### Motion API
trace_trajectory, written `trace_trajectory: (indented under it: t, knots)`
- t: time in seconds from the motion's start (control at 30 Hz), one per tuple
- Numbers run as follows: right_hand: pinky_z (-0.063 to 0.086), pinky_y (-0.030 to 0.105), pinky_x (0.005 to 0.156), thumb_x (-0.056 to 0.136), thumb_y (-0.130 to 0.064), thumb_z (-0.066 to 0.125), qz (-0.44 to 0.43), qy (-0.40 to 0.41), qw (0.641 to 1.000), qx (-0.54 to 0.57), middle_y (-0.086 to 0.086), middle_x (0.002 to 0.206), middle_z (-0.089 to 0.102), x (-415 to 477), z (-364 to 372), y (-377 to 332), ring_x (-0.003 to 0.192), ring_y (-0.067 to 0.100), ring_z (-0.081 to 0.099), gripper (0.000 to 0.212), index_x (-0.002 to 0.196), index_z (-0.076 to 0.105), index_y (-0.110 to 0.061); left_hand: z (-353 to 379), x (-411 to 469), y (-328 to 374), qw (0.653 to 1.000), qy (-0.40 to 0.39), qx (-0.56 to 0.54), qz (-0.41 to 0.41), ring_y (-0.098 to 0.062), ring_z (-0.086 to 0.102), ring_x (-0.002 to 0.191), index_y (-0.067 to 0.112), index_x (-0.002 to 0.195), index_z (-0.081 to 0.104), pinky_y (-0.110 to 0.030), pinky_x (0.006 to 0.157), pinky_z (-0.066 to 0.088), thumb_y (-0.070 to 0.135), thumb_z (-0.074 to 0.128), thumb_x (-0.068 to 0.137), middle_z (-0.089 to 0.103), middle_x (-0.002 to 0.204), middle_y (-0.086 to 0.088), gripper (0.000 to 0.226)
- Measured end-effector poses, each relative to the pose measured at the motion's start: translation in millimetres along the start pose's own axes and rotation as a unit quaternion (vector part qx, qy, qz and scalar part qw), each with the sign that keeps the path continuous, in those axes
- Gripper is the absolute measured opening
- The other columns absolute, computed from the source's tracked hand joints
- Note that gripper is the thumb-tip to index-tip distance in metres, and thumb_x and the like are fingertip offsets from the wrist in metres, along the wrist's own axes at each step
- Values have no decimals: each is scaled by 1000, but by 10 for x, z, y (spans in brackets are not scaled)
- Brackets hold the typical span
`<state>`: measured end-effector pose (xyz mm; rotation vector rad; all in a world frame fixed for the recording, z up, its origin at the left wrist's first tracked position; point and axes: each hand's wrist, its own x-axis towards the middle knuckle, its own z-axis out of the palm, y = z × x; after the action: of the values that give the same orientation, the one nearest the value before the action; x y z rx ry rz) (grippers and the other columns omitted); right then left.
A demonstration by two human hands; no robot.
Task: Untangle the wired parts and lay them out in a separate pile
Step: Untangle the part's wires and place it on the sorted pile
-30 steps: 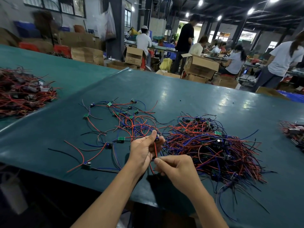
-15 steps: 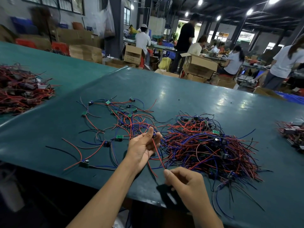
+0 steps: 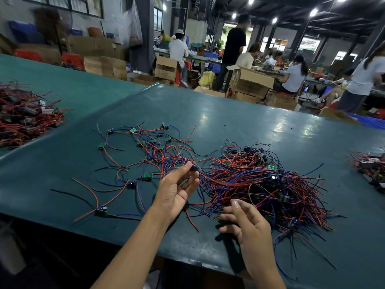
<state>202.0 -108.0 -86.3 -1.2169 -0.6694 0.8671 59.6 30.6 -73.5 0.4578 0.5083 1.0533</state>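
A dense tangle of red, blue and black wired parts lies on the green table, right of centre. Left of it, separated parts with small green boards are spread in a loose pile. My left hand is raised palm-up between the two piles and pinches a small dark wired part at its fingertips; the part's red wire trails right into the tangle. My right hand hovers at the tangle's near edge with fingers loosely spread, holding nothing.
Another heap of red wired parts sits on the table at far left, and a smaller one at the right edge. The near table edge runs below my wrists. Cardboard boxes and several seated and standing people are beyond the table.
My right hand has let go of the red wire it was pinching and opened, dropping toward the near edge. My left hand has turned palm-up, keeping the small part.
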Motion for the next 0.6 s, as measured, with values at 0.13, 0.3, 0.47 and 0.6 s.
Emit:
trace_trajectory:
  t: [0.13,0.3,0.47,0.6]
  knots:
    - [59,29,60,84,-29,71,10,-28,1000,2,20,92,74,-28,2,-14,75,27,72,22,100,79,-16,8,-17,-35,998,-13,54,30,-23,74,67,4,81,75,-30,59,61,19,84,73,74,81,-19,19]
    - [57,25,58,86,-26,69,1,-41,999,-30,17,87,75,-51,24,6,68,21,69,15,94,80,-19,24,-34,-86,992,-4,104,71,-25,73,61,3,77,71,-31,55,60,31,80,80,72,77,-22,29]
    - [57,25,60,83,-29,68,-4,-52,998,-36,15,86,74,-62,16,-11,70,20,69,19,94,80,-18,21,-48,-63,993,10,94,73,-30,74,65,3,72,71,-31,55,60,38,77,83,71,78,-25,37]
    - [57,25,61,84,-29,67,1,-57,997,-42,17,87,74,-68,7,-9,69,21,68,19,94,79,-18,29,-80,-49,993,14,93,70,-32,75,68,3,70,74,-32,57,61,36,77,84,71,82,-29,36]
